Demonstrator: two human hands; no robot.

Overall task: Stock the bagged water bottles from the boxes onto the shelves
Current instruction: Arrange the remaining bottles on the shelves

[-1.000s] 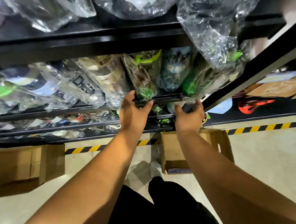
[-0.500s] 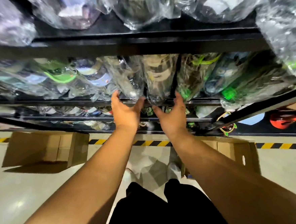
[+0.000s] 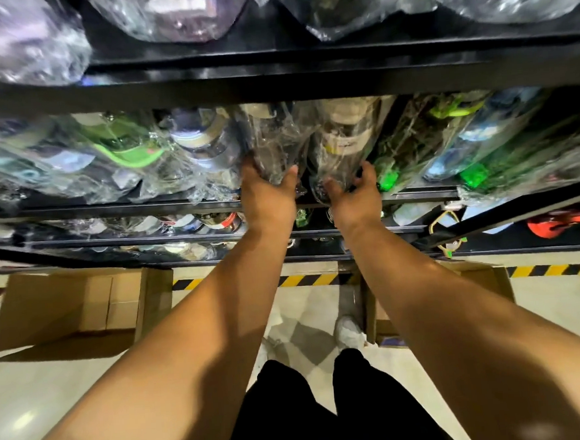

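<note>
— Bagged bottles, location?
— Middle shelf (image 3: 143,206), centre: left hand (image 3: 268,200) gripped the clear bagged bottle (image 3: 273,145); right hand (image 3: 356,199) gripped the tan-banded bagged bottle (image 3: 345,140) just right of it.
— Other stock?
— One cardboard box (image 3: 74,303), floor, left.

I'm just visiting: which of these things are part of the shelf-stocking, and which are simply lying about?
Part of the job: left hand, gripping the left bagged bottle; right hand, gripping the right bagged bottle; black shelf; left cardboard box; right cardboard box.
Just lying about: striped floor tape; red object beneath the shelf.
</note>
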